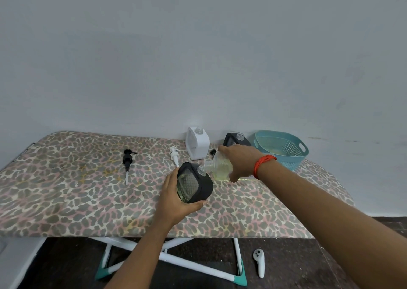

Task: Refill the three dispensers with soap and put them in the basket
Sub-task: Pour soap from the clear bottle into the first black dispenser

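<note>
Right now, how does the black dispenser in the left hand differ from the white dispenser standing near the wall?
The black dispenser is held tilted in the left hand, while the white dispenser stands upright on the board, untouched. The black one has the soap bottle, held by the right hand, at its neck; nothing is at the white one's neck. The black one shows a textured clear panel; the white one looks opaque. Both have their pumps off and necks open.

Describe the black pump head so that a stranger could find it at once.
Look at the leopard-print ironing board, on its left half. The black pump head lies there alone, with its clear tube toward the near edge. The white pump head, nearer the dispensers, differs in colour.
</note>
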